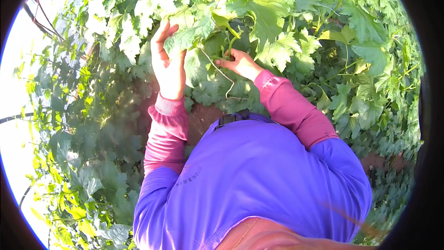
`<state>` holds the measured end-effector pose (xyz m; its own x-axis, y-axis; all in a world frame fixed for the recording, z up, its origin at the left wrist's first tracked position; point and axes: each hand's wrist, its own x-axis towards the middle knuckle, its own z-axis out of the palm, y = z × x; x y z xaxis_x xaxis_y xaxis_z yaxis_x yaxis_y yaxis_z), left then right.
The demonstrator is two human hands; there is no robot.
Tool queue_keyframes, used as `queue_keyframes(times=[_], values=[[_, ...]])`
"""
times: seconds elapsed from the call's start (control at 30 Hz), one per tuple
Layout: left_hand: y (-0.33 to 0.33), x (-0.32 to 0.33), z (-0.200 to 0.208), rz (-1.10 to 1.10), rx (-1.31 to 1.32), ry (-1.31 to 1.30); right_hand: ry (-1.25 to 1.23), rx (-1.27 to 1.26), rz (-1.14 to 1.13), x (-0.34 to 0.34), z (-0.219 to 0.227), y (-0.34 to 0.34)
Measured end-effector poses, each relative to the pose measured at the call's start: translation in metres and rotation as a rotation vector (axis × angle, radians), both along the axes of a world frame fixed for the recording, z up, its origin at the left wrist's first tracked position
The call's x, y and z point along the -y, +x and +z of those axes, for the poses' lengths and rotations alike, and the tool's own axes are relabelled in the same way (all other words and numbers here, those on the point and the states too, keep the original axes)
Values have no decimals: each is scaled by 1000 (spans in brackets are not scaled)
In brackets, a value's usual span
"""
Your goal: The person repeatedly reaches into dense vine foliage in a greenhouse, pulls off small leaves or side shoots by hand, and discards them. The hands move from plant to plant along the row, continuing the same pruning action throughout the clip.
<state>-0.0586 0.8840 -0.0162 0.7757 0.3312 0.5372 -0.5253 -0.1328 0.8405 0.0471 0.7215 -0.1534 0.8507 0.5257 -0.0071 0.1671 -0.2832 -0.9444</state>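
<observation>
My left hand (168,65) reaches up beside a broad pale-green leaf (185,37). Its fingers are stretched out and apart, partly covered by that leaf, and none of them is closed round anything I can see. Across from it, my right hand (241,64) has its thumb and forefinger brought together at a curved green vine stem (232,41), just below a cluster of lobed leaves. Between the two hands hangs a thin, dry, pale tendril (216,68), curling downward.
Dense leafy vines (365,60) rise ahead and to the right. More foliage (92,157) stands in shade at my left, with thin dark lines (41,21) against the bright background. Brown soil (203,119) shows below my hands.
</observation>
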Motion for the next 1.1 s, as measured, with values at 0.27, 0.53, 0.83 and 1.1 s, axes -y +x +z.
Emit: queue_keyframes(times=[0.27,0.53,0.83,1.1], values=[[-35,15,-100,169,-121,-204,283,15,-54,36,-36,2],[-38,27,-155,57,-310,-363,409,-8,-53,54,-38,-2],[-33,39,-129,210,-200,-182,444,-8,-128,51,-30,-1],[-61,17,-214,95,-827,-330,368,152,-137,39,-33,-12]])
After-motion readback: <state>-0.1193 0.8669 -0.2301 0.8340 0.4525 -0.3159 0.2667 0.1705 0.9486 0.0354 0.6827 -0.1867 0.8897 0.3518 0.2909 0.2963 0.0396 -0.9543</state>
